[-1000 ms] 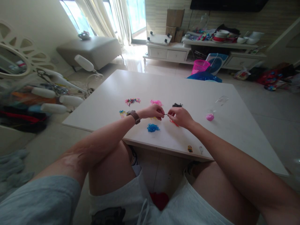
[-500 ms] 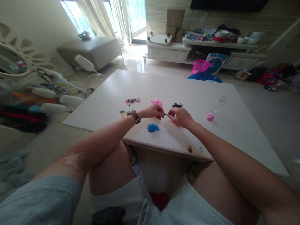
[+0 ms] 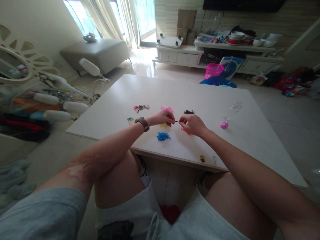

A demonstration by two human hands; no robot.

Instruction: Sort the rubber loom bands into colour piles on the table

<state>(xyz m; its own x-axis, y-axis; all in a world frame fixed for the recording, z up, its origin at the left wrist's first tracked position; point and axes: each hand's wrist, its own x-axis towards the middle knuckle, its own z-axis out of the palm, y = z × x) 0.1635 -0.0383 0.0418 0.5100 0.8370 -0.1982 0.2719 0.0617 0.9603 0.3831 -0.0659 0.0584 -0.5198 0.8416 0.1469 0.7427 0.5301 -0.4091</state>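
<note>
Dark strand (image 3: 176, 121) still between 2 hands (image 3: 168, 118) (image 3: 190, 124), more yellow pile (image 3: 163, 125) visible

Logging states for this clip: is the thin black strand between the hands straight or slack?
Straight: the thin black strand spans from left hand to right hand without visible sag. Whether it's stretched, I cannot tell.

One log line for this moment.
left hand: pinching dark strand | right hand: pinching same strand | nearby: blue pile, black pile, pink pile | surface: white table
</note>
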